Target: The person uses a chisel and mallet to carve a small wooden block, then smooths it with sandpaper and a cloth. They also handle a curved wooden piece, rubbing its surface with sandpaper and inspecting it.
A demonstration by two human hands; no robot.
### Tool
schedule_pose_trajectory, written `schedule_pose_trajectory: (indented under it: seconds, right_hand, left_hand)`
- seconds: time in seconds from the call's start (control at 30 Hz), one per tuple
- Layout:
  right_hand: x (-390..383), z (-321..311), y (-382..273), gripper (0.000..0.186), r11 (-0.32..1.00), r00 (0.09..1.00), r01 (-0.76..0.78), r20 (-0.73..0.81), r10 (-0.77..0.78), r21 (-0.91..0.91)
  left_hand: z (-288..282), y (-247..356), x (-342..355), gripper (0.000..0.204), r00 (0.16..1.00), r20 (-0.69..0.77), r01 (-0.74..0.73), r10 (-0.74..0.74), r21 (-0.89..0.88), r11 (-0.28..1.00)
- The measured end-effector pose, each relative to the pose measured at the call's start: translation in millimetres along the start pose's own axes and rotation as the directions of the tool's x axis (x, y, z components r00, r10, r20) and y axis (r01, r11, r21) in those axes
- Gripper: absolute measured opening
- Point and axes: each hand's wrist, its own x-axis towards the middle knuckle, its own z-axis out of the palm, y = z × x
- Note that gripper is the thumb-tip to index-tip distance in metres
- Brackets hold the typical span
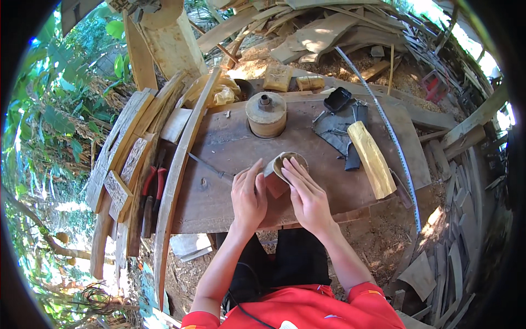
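A small piece with a pale, round, hollow top [280, 163] and a reddish-brown lower part [276, 185] is at the near middle of the bench. My right hand [307, 194] has its fingers together over the hollow, gripping the piece. My left hand [246, 200] is just left of it, fingers slightly bent and apart; whether they touch it is unclear. A long narrow metal tool [205, 164] lies behind my left hand. Beyond stands a round wooden cylinder [266, 123] with a short tube on top.
The wooden bench [213, 203] carries long planks [183, 145], red-handled pliers [159, 186], a yellow wood chunk [371, 162], dark folded material [334, 131], a black box [336, 98] and a long measuring strip [388, 124]. Wood offcuts [323, 38] are heaped around it; foliage is at left.
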Motion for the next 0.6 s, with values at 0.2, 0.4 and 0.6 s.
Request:
schedule_pose_trajectory:
  seconds: [0.2,0.4,0.6]
  right_hand:
    - [12,14,12,0.042,0.999,1.0,-0.017,-0.022,0.016,-0.044]
    - [16,16,12,0.037,0.99,0.999,-0.034,0.003,0.035,-0.138]
    - [15,14,-1,0.042,0.99,0.993,0.054,0.111,-0.039,-0.134]
  left_hand:
    - [-3,12,0,0.087,0.992,0.118,-0.064,0.046,0.155,0.986]
    - [1,6,-2,0.113,0.996,0.089,-0.04,0.022,0.205,0.978]
    - [-3,5,-2,0.137,0.996,0.067,0.052,-0.056,0.066,0.996]
